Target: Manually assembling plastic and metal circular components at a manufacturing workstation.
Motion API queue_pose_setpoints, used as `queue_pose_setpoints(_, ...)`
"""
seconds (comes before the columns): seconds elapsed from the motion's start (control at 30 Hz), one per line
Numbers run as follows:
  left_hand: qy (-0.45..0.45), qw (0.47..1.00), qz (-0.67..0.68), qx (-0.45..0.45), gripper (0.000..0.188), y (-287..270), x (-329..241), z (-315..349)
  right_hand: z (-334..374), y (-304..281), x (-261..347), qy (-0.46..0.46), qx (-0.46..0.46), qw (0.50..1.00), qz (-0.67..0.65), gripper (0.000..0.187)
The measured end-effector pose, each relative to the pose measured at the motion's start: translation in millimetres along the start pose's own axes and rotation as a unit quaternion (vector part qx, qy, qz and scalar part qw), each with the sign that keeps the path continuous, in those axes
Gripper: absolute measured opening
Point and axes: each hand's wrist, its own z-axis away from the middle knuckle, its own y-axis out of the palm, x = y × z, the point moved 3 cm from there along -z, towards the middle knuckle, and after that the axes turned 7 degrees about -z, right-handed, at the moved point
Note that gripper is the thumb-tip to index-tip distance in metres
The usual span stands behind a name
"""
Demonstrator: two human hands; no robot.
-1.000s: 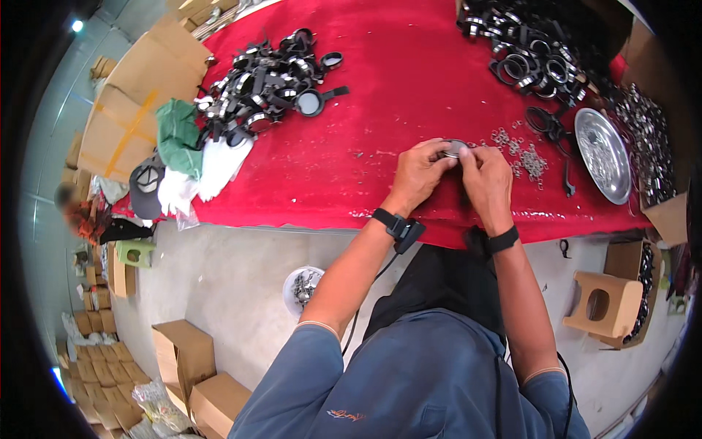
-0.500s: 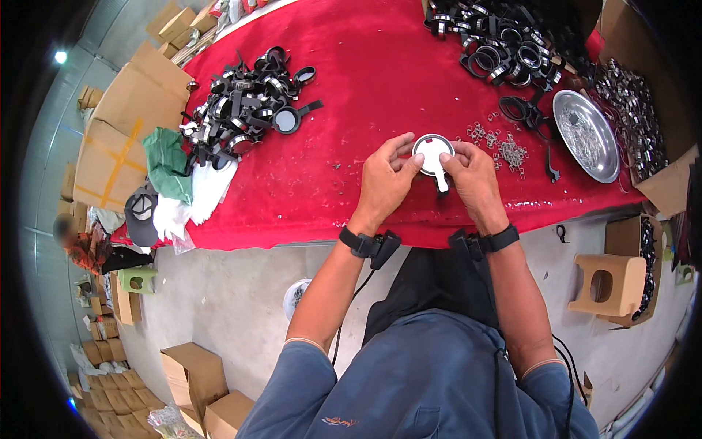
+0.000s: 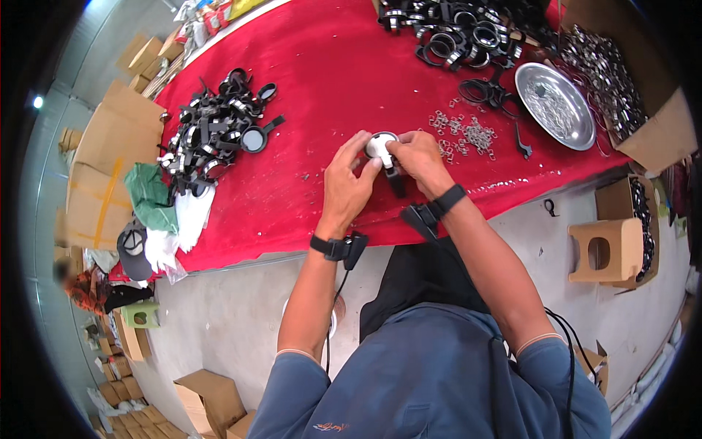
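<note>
At the frame's upper middle, your left hand (image 3: pixel 346 184) and right hand (image 3: pixel 423 161) hold one round white part (image 3: pixel 378 147).

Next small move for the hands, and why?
Probably a light press on the disc with the thumb of the right hand, the left hand steadying it: its white face is up, the right thumb is at its edge, and both hands hold it.

Left: grey cap (image 3: pixel 134 252) near green cloth (image 3: pixel 150 197), taped carton (image 3: pixel 91 186) alongside. Floor (image 3: pixel 219 307): green stool (image 3: pixel 139 307), open box (image 3: pixel 219 395). Person (image 3: pixel 88 289) far left.
</note>
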Motion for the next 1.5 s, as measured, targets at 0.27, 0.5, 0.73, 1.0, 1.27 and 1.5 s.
queue_pose_setpoints(0.27, 0.110, 0.978, -0.157, 0.081, 0.064, 11.8, 0.9, 7.7, -6.5, -4.4, -21.9, 0.011, 0.007, 1.000, -0.008, 0.032)
queue_pose_setpoints(0.5, 0.084, 0.983, -0.140, 0.088, 0.059, 9.1, 1.8, 2.3, 34.2, -113.5, -3.9, -0.175, -0.138, 0.939, 0.260, 0.016)
queue_pose_setpoints(0.73, 0.069, 0.985, -0.130, 0.092, 0.062, 9.8, 1.4, 3.0, 30.7, -108.4, -12.5, -0.193, -0.125, 0.902, 0.364, 0.020)
queue_pose_setpoints(1.0, 0.065, 0.985, -0.128, 0.093, 0.063, 9.3, -0.4, 3.6, 34.0, -116.9, -27.0, -0.243, -0.134, 0.897, 0.345, 0.013)
queue_pose_setpoints(1.27, 0.080, 0.984, -0.134, 0.087, 0.060, 6.1, 5.1, 4.1, 39.5, -113.6, 14.8, -0.230, -0.120, 0.941, 0.217, 0.014)
queue_pose_setpoints(1.5, 0.161, 0.966, -0.186, 0.075, 0.055, 25.8, -6.7, -9.3, 45.4, -66.3, 17.4, -0.375, -0.025, 0.911, 0.170, 0.010)
